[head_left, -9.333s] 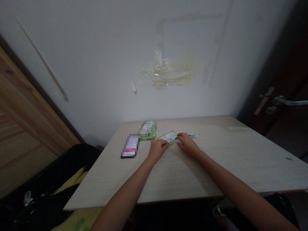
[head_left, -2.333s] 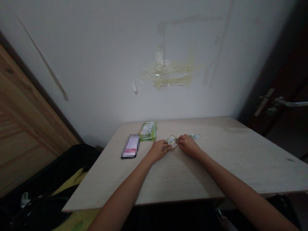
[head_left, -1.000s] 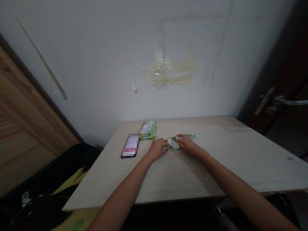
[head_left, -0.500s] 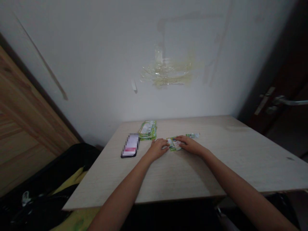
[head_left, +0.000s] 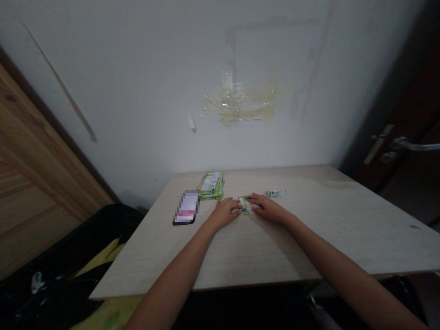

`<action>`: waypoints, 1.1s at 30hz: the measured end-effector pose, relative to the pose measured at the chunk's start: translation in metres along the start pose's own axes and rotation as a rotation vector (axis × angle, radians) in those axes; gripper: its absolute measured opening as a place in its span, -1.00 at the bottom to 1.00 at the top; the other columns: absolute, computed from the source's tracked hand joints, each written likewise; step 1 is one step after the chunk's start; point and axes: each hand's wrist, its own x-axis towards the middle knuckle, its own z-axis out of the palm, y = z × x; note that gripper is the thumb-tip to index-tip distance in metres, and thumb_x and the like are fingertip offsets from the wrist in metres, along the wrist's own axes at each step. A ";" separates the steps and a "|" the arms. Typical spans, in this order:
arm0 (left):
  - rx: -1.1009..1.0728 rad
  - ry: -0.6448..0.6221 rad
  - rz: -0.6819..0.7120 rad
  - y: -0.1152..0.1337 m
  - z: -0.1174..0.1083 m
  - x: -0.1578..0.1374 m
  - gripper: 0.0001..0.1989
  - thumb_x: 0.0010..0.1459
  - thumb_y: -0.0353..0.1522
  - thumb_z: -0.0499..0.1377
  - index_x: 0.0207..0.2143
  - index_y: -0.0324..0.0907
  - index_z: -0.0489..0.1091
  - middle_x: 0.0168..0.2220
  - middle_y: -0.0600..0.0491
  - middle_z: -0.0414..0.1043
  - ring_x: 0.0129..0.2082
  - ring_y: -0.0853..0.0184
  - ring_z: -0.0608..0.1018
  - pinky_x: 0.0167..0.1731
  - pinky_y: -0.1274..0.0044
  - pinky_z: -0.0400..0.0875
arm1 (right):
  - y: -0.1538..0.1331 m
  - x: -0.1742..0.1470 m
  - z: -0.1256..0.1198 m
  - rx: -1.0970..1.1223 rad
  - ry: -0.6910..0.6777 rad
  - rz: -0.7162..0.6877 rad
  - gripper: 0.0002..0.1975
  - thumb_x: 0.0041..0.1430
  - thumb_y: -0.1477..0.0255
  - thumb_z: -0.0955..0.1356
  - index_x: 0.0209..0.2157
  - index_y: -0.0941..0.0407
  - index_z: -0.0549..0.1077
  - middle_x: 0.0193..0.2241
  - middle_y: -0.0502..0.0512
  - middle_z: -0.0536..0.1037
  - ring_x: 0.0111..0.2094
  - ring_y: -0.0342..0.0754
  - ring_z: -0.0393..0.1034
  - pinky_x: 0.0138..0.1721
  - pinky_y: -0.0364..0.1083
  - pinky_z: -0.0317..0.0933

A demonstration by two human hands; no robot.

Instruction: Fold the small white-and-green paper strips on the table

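Overlapping a green-and-white wrapper (head_left: 244, 207) on the table (head_left: 343, 220), insides hidden, the right hand (head_left: 267, 207) has slightly spread fingers, while the left hand (head_left: 226, 211) curls narrowly, grip unclear, at the wrapper's left edge, near stacked wrappers (head_left: 212, 184).

A packet (head_left: 244, 210) on a table (head_left: 343, 229) before us, with a wall (head_left: 137, 91) behind.

Our left hand (head_left: 227, 211) is at the packet's left end, our right hand (head_left: 267, 208) on its right part. To the left, behind our left hand, we have a stack of packets (head_left: 211, 184); just beside it, nearer us and further left, lies a phone (head_left: 186, 207). Behind and right of the packet lies a strip (head_left: 275, 194). Beyond the table's right side stands a door (head_left: 409, 183).
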 end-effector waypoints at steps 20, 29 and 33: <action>0.043 -0.005 0.073 -0.004 -0.003 0.002 -0.71 0.27 -0.22 0.16 -0.01 0.02 0.54 0.16 0.04 0.43 0.19 0.18 0.40 0.21 0.29 0.21 | -0.002 0.002 0.017 -0.163 0.036 -0.019 -0.58 0.28 0.37 0.28 0.16 0.05 0.42 0.20 0.22 0.38 0.27 0.15 0.16 0.26 0.23 0.04; 0.053 -0.042 0.106 -0.007 -0.007 0.000 -0.69 0.30 -0.21 0.12 0.03 0.04 0.51 0.18 0.03 0.41 0.20 0.17 0.40 0.25 0.25 0.17 | -0.006 0.003 0.021 -0.131 0.064 -0.022 -0.58 0.26 0.38 0.29 0.15 0.07 0.43 0.17 0.25 0.41 0.26 0.15 0.18 0.24 0.22 0.08; 0.070 -0.047 0.101 -0.005 -0.009 0.000 -0.69 0.30 -0.22 0.11 0.03 0.02 0.51 0.19 0.02 0.40 0.21 0.16 0.40 0.25 0.25 0.17 | -0.005 0.003 0.023 -0.141 0.066 -0.021 -0.57 0.26 0.39 0.30 0.15 0.08 0.42 0.18 0.25 0.40 0.26 0.13 0.19 0.25 0.20 0.07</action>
